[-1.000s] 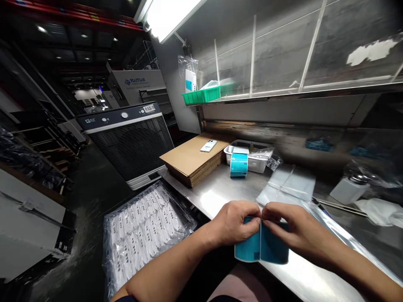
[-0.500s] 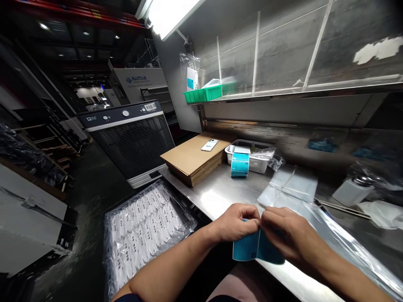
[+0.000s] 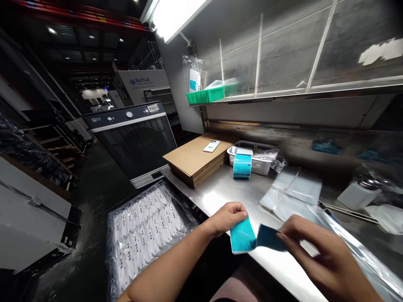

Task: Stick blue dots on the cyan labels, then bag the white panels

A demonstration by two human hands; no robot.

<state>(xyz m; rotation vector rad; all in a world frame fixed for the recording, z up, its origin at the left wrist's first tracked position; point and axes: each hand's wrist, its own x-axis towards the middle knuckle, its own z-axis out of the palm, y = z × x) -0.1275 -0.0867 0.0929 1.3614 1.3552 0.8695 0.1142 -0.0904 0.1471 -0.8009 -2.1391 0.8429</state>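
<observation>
Head view, blue label strip (image 3: pixel 243 236) in left hand (image 3: pixel 225 219)

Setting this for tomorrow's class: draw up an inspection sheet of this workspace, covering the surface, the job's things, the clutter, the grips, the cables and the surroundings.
surface: stainless steel bench
job's things: blue printed label strip, bent at its middle; upright blue label roll farther along
clutter: white plastic tub; stacked cardboard sheets under a white phone; clear plastic bags; white dispenser bottle
grips: left hand holds the strip; right hand at its far end, contact unclear
cables: nothing seen
surroundings: tray of bagged white parts; grilled machine; green tray on a shelf
</observation>
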